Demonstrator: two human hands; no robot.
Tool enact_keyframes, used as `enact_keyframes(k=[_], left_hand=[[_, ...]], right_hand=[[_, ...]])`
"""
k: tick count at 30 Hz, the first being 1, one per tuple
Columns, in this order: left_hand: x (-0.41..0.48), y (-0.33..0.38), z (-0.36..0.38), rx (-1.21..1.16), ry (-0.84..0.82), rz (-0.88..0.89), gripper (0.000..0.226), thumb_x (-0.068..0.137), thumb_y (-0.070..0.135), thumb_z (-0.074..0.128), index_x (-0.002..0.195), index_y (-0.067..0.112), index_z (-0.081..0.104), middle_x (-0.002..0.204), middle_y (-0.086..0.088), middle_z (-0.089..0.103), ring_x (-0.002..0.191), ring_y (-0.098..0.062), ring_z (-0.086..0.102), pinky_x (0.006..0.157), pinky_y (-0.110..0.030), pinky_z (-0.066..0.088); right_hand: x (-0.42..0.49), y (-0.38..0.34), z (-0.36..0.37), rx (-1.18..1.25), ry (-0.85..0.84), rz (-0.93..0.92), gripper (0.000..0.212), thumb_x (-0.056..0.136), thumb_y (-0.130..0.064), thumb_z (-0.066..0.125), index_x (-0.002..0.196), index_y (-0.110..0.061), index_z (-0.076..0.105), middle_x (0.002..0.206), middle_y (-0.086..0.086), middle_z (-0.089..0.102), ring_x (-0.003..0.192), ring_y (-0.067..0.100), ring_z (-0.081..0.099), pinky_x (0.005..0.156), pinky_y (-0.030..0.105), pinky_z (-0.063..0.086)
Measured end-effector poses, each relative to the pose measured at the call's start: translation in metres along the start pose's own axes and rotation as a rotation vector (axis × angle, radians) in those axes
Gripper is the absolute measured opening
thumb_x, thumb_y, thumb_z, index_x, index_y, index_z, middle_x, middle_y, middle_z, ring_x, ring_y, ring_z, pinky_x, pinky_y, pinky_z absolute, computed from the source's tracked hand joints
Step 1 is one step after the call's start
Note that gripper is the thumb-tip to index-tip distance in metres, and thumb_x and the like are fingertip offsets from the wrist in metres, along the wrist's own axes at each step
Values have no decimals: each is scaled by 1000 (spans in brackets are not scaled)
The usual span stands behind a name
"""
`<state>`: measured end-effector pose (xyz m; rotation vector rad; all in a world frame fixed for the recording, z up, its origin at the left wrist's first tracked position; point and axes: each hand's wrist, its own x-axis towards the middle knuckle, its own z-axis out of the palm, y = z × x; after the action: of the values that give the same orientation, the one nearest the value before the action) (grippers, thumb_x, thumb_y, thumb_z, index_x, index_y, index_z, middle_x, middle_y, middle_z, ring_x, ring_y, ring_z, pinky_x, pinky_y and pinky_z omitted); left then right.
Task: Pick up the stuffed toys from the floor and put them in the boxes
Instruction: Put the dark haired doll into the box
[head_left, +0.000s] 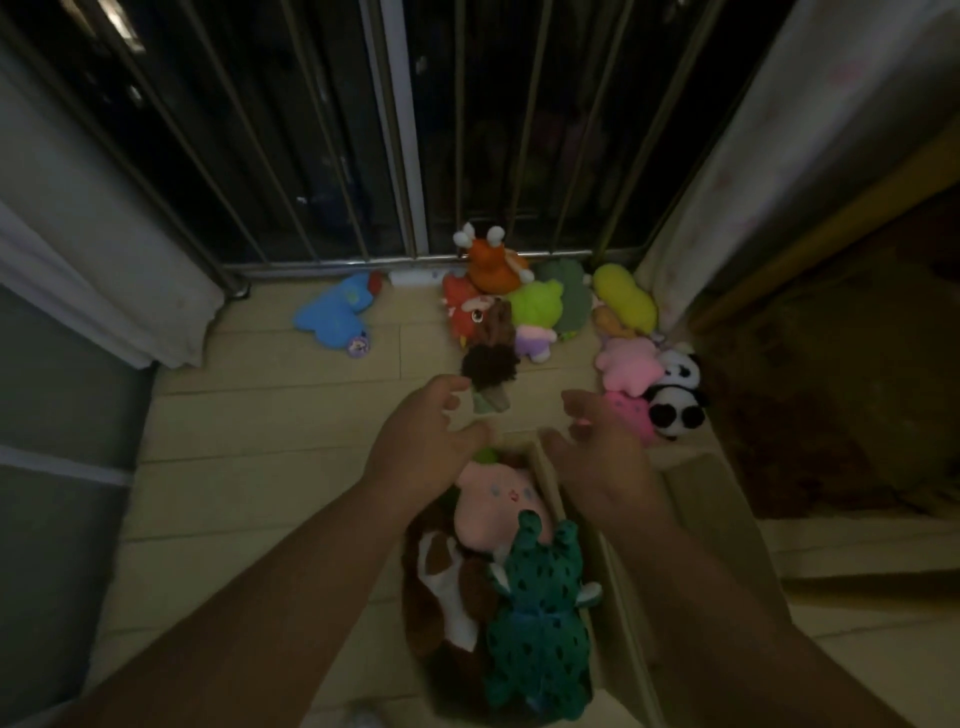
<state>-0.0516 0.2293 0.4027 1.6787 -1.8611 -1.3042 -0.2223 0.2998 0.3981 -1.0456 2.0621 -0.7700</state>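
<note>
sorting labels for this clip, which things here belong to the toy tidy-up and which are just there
Job: blue toy, orange toy, yellow toy, pink star toy, panda, dark-haired doll on the floor; box holding the green spotted toy; left hand, right hand, both empty.
Just there: curtain, window frame.

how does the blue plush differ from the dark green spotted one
The blue plush lies by itself on the floor; the dark green spotted plush lies in the box among other toys. The blue plush is light and mostly plain; the green one is dark with black spots. Both are stuffed toys, neither held.
</note>
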Motion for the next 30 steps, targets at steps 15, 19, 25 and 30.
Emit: enact_keyframes(k=[15, 19, 25, 30], left_hand=[[105, 55, -8, 122, -8, 99, 48, 81, 39, 71, 124, 29, 53, 119, 4, 56, 103, -13, 53, 88, -33, 48], [143, 53, 8, 96, -19, 83, 44, 82, 35, 71, 122, 30, 54, 117, 6, 57, 104, -11, 53, 90, -33, 47], [216, 19, 29, 115, -72, 55, 36, 82, 35, 71, 114, 34, 55, 116, 7, 58, 106, -13, 54, 92, -34, 47], [311, -44, 62, 175, -149, 70, 27, 81, 32, 71, 101, 37, 53, 110, 6, 61, 103, -18, 57, 89, -35, 48]], right_hand=[[93, -28, -39, 24, 41, -17, 48, 86, -29, 67, 130, -20, 53, 127, -1, 59, 111, 18, 57, 93, 37, 49], [132, -20, -35, 36, 36, -23, 47, 85, -28, 69, 129, -20, 55, 126, -1, 60, 109, 19, 59, 91, 34, 48], [197, 2, -1, 54, 18, 46, 47, 85, -24, 70, 129, -15, 55, 125, 3, 60, 108, 23, 59, 92, 34, 48], [264, 48, 64, 61, 24, 178, 49, 84, -28, 71, 129, -19, 53, 117, -1, 60, 98, 20, 61, 91, 39, 50]])
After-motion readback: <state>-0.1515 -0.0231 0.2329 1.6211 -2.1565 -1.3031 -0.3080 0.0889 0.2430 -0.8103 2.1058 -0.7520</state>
